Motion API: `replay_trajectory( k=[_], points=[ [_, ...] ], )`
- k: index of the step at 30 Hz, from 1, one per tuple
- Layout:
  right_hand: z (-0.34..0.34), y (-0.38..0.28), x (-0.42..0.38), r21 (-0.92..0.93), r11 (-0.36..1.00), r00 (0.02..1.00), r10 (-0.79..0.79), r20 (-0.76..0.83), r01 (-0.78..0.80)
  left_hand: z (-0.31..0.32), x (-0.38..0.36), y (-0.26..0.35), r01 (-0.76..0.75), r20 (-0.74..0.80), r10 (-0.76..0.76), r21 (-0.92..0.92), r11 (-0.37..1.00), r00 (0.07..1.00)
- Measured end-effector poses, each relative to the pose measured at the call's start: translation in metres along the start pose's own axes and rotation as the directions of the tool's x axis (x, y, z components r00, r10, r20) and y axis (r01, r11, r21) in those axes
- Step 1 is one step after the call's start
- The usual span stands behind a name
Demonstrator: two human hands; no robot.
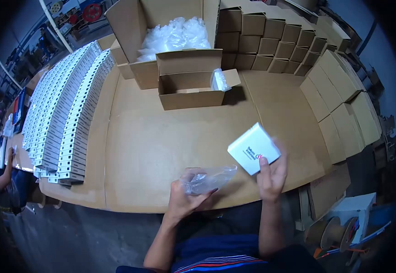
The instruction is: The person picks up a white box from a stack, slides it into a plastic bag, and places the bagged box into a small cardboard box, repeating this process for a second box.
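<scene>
My left hand (pixel 185 198) is closed around a clear plastic bag (pixel 214 178), which sticks out to the right above the table's front edge. To its right, my right hand (pixel 273 177) grips a small white box (pixel 253 148) with printed lettering, thumb on its printed face. The box is tilted and held apart from the bag; the fingers behind it are partly hidden and slightly blurred. Farther back stands an open cardboard carton (pixel 191 99), with a plastic-wrapped white item (pixel 219 81) at its right end.
Behind the carton, a large cardboard box (pixel 143 75) holds a heap of clear plastic bags (pixel 177 36). Long rows of white boxes (pixel 73 150) line the left side. Brown cartons are stacked at the back right (pixel 271 45) and right (pixel 339 109). Another person (pixel 4 182) sits far left.
</scene>
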State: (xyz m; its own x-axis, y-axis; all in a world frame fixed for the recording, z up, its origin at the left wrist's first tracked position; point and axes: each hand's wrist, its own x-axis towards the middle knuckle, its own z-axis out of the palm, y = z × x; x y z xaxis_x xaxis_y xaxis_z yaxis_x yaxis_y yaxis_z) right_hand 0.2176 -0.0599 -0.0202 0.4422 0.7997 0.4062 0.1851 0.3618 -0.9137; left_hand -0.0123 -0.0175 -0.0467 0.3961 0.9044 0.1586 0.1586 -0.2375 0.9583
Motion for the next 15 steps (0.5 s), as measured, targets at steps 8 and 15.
replay_trajectory(
  k=[8, 15],
  points=[
    [0.026, -0.029, 0.031, 0.318, 0.937, 0.976, -0.190, 0.105, 0.148, 0.006, -0.004, -0.004, 0.011, 0.017, -0.011, -0.019, 1.000, 1.000],
    [0.037, -0.023, 0.030, 0.342, 0.935, 0.969, -0.163, 0.185, 0.092, 0.006, -0.004, -0.008, 0.032, 0.028, -0.031, -0.060, 0.998, 0.999]
  ],
)
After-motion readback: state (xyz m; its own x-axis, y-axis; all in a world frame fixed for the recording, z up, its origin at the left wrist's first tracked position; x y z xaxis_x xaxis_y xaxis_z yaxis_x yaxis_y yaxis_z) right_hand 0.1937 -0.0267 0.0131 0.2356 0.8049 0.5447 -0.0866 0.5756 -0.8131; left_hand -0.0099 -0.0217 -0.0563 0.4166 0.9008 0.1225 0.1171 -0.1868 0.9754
